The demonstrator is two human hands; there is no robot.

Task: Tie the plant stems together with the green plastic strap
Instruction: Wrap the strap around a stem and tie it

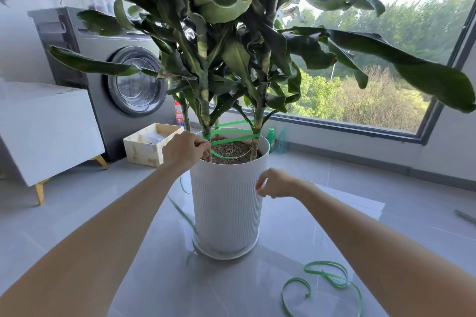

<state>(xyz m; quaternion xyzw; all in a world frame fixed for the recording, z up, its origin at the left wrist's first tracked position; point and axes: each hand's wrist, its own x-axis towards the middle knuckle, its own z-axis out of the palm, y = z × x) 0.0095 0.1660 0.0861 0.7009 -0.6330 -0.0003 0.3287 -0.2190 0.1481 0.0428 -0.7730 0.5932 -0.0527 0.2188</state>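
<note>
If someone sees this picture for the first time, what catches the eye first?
A tall leafy plant in a white ribbed pot fills the middle. A green plastic strap loops around its stems just above the soil, where the left hand pinches it.

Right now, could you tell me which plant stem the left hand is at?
The front-left stem, where the left hand pinches the green strap; the front-right stem stands away from it.

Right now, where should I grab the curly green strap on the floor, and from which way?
Probably pinch the loose strap at its raised loop, coming from above. There it stands on edge, so finger and thumb can close on its two flat faces.
</note>
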